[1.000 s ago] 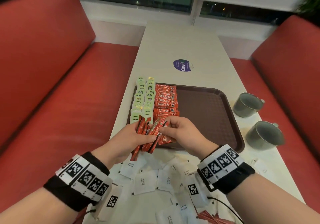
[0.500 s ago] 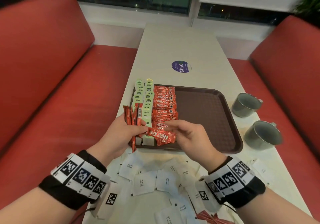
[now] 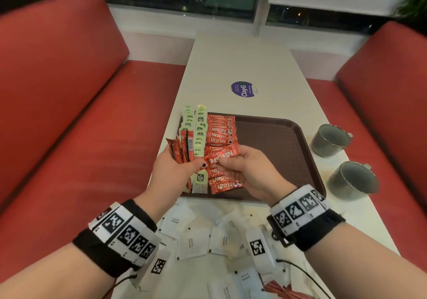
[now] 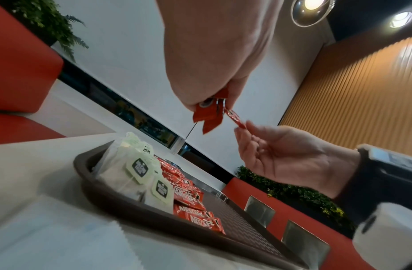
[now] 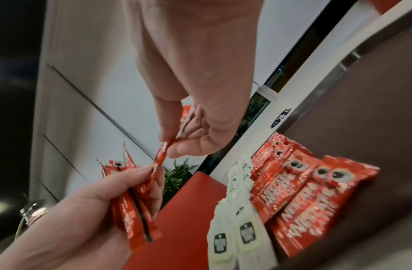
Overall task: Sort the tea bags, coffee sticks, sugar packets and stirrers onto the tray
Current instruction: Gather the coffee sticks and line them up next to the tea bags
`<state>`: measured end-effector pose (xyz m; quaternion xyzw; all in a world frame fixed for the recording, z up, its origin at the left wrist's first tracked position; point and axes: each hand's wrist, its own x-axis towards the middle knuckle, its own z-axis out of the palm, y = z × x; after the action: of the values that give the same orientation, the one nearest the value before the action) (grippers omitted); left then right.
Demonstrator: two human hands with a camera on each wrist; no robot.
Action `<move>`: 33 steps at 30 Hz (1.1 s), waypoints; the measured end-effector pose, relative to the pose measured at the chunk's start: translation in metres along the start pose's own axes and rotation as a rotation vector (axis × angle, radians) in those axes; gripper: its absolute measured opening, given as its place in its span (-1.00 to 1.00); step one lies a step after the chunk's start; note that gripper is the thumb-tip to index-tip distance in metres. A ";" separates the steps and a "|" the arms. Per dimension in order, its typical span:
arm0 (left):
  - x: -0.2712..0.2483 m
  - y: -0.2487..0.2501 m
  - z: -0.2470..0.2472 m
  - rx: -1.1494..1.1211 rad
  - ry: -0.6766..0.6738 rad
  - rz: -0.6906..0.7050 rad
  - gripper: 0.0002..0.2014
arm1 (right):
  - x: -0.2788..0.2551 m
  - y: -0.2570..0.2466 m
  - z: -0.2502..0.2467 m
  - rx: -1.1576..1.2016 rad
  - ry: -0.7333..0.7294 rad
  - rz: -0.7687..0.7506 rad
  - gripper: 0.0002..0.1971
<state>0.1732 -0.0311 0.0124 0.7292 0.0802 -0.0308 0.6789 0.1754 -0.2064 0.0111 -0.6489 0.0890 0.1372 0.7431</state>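
My left hand (image 3: pixel 172 171) grips a bundle of coffee sticks (image 3: pixel 182 147); my right hand (image 3: pixel 245 171) pinches one Nescafé stick (image 3: pixel 220 155). Foil sachets look light, limp and slippery, so I should pinch mid-length.

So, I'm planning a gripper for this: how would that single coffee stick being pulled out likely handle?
The coffee stick spans between the right hand and left hand without sagging, so probably fairly stiff. A fingertip pinch carries it, so likely light. Its glossy wrapper may be slippery.
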 end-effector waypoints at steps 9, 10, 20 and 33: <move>0.004 -0.006 0.002 -0.063 -0.055 -0.016 -0.63 | 0.018 -0.022 -0.002 -0.585 0.095 -0.252 -0.82; 0.004 -0.011 -0.003 -0.060 -0.044 -0.023 -0.66 | 0.019 -0.020 -0.009 -0.855 0.059 -0.290 -0.82; 0.004 -0.036 -0.039 -0.071 0.079 -0.061 -0.75 | 0.032 0.021 -0.019 -1.725 -0.316 -0.079 -0.79; 0.006 -0.045 -0.043 -0.067 0.090 -0.080 -0.77 | 0.046 0.031 -0.011 -1.609 -0.283 0.027 -0.81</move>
<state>0.1697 0.0155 -0.0294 0.7028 0.1407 -0.0224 0.6970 0.2095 -0.2095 -0.0336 -0.9592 -0.1239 0.2487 0.0523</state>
